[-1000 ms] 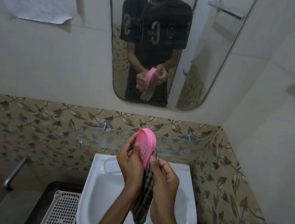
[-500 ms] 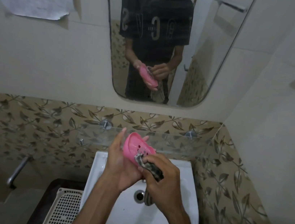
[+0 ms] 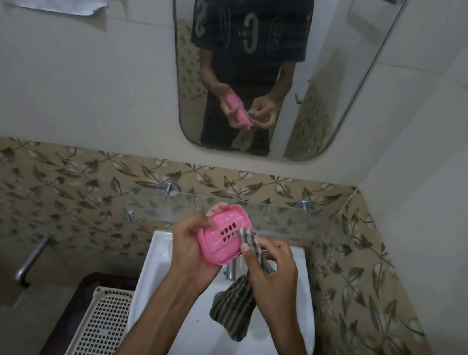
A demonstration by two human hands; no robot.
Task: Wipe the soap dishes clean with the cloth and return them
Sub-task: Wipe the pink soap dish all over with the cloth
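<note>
A pink soap dish (image 3: 219, 243) with small drain slots is held above the white sink (image 3: 158, 281), its hollow side facing me. My left hand (image 3: 189, 249) grips it from the left, thumb on the rim and fingers behind. My right hand (image 3: 269, 269) pinches a dark striped cloth (image 3: 234, 306) and presses its tip against the dish's right edge near the slots. The rest of the cloth hangs down over the basin.
A glass shelf (image 3: 286, 222) on metal pegs runs along the leaf-patterned tiles just behind the hands. A tap (image 3: 231, 268) shows under the dish. A white perforated basket (image 3: 104, 324) stands left of the sink. A mirror (image 3: 346, 72) hangs above.
The dish has turned from edge-on to hollow side up in my left hand. My right hand has brought the cloth's tip from below onto the dish's inner right edge.
</note>
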